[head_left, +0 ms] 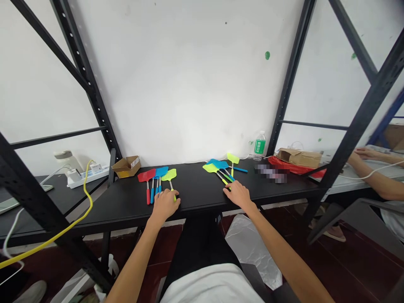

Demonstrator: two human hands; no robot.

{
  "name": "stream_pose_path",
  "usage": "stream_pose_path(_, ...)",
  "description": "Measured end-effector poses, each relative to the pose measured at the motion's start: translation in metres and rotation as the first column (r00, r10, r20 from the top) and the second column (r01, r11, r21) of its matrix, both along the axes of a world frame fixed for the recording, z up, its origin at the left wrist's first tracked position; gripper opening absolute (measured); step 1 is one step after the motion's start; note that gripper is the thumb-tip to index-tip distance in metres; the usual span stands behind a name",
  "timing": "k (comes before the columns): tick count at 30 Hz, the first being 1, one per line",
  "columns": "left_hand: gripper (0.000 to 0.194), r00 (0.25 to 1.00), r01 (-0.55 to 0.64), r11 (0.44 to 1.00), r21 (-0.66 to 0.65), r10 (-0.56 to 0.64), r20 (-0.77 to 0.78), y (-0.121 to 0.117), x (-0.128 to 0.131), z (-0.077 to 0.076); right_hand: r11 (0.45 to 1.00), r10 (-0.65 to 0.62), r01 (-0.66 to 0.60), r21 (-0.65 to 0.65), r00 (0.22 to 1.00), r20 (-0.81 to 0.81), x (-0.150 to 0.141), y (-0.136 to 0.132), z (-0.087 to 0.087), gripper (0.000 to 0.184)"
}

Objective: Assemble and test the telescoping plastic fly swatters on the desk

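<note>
1. Left hand [165, 205]: mine, resting at the near edge of the black bench [195, 186]. My fingers [172, 201] are curled down together over the grip of a lime fly swatter [169, 174]; I cannot tell whether they are pinching it or only lying on it.
2. Right hand [239, 195]: mine, on the bench beside the second group. Its fingers [227, 190] are loosely spread, with nothing pinched, and lie just by the grip ends of the swatters there.
3. Left group: a red fly swatter [146, 175] and blue fly swatters [160, 171] lie beside the lime one, heads toward the wall, handles toward me.
4. Right group: a lime-headed swatter [211, 168], a blue-headed swatter [217, 164] and an upright-lying lime-headed swatter [232, 158] overlap loosely, shafts crossing.
5. Handling, as judged: light and slightly springy, with soft, flexible plastic heads and thin, shiny shafts. The coloured grip looks the surest place to hold; the head would likely bend.
6. About the bench: a small cardboard box [126, 167], a water bottle [259, 146], a brown paper parcel [299, 158] on red plastic sheeting [293, 166], and a blurred patch. Further left, a white power strip [88, 176] and a yellow cable [88, 202]. At right, a co-worker's hand [368, 152].
</note>
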State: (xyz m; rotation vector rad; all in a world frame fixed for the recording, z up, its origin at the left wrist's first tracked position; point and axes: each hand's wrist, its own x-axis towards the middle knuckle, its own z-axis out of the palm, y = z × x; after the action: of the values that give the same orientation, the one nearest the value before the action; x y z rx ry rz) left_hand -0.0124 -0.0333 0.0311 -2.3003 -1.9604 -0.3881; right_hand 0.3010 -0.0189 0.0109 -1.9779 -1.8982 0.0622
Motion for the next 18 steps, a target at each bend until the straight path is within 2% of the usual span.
stream_pose_path(4, 0.036, 0.999, 0.029, 0.999, -0.017, -0.029, -0.013, -0.0016, 0.0032, 0.0029, 1.000, -0.023, 0.023, -0.012, 1.000, 0.020, -0.0017, -0.0004, -0.0001, 0.042)
stream_pose_path(9, 0.042, 0.998, 0.038, 0.997, -0.070, -0.036, 0.042, -0.0015, 0.0027, 0.0018, 1.000, -0.009, 0.009, -0.008, 1.000, 0.028, -0.0023, -0.0016, 0.0012, 0.052)
stream_pose_path(13, 0.053, 0.996, 0.018, 0.994, -0.109, -0.008, 0.090, -0.0043, 0.0053, 0.0045, 1.000, 0.018, -0.017, 0.003, 1.000, -0.018, 0.0001, 0.0005, -0.0012, 0.050)
stream_pose_path(18, 0.038, 0.986, -0.019, 0.988, -0.150, 0.044, 0.159, -0.0065, 0.0080, 0.0096, 0.998, 0.055, -0.051, 0.044, 0.994, -0.093, 0.0006, 0.0025, -0.0005, 0.047)
